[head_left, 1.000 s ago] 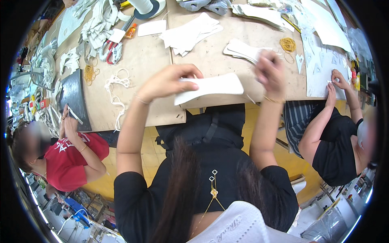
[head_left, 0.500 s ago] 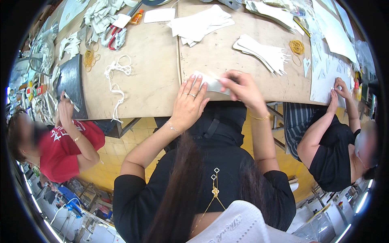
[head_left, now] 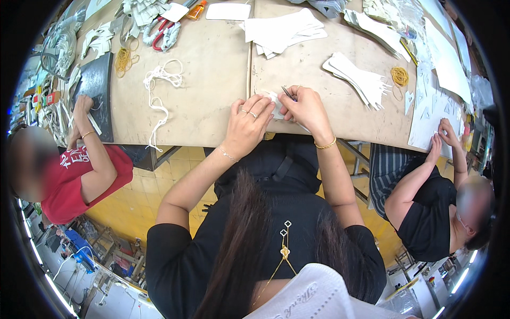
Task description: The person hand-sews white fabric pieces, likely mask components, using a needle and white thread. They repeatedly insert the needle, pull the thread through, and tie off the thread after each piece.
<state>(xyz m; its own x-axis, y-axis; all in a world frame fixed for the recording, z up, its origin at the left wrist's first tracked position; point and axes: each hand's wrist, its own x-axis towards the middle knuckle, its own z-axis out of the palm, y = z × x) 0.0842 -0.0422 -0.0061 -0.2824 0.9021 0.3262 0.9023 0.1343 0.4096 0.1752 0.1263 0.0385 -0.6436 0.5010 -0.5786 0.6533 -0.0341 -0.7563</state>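
Observation:
A small white piece (head_left: 275,105) of sheet material lies at the table's near edge between my hands, partly covered by them. The fingers of my left hand (head_left: 248,119), bent and close together, hold its left side. My right hand (head_left: 307,110) is closed around a slim, dark pointed tool (head_left: 288,94). One end of the tool shows above the fingers; its exact kind I cannot make out. The right fingertips are beside or touching the white piece.
Stacked white cut pieces (head_left: 284,29) lie ahead, with another stack (head_left: 357,77) farther right. White cord (head_left: 159,101) trails toward the table edge. Yellow rubber bands (head_left: 399,76) and red-handled scissors (head_left: 158,35) lie about. People work at left (head_left: 85,173) and right (head_left: 430,196).
My right hand has swung upright, and the tool now shows in it. My left hand has gone from lying flat to bent fingers. The white piece is more covered; the view has shifted slightly.

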